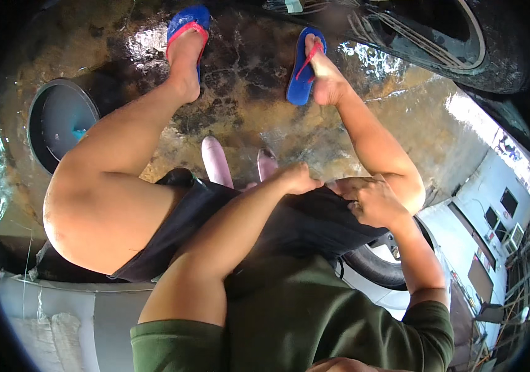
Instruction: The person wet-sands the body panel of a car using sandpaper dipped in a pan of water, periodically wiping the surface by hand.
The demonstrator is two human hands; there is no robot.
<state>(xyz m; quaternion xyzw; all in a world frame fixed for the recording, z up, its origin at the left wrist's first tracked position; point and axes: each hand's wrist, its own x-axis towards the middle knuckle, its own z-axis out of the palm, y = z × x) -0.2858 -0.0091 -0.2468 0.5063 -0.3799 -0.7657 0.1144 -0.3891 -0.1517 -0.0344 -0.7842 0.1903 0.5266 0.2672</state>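
Across the dark shorts [292, 223], my left hand [299, 178] reaches to the right, its fingertips closed on the edge of the cloth. Just right of it, my right hand [376, 202] has its fingers curled on the same edge, over the thigh; a ring shows on one finger. The fingertips of the two hands are close together. My knees are bent and spread, and the feet are in a left blue flip-flop [188, 21] and a right blue flip-flop [299, 83], both with red straps. Two pink rounded things [217, 160], perhaps footwear, show beyond the shorts.
A dark round tub [32, 125] holding water stands by my left knee on the wet, stained floor [246, 107]. At the upper right is a large dark object [502, 56] with curved trim. A car wheel [372, 272] lies behind my right forearm, and a pale building [469, 204] stands at right.
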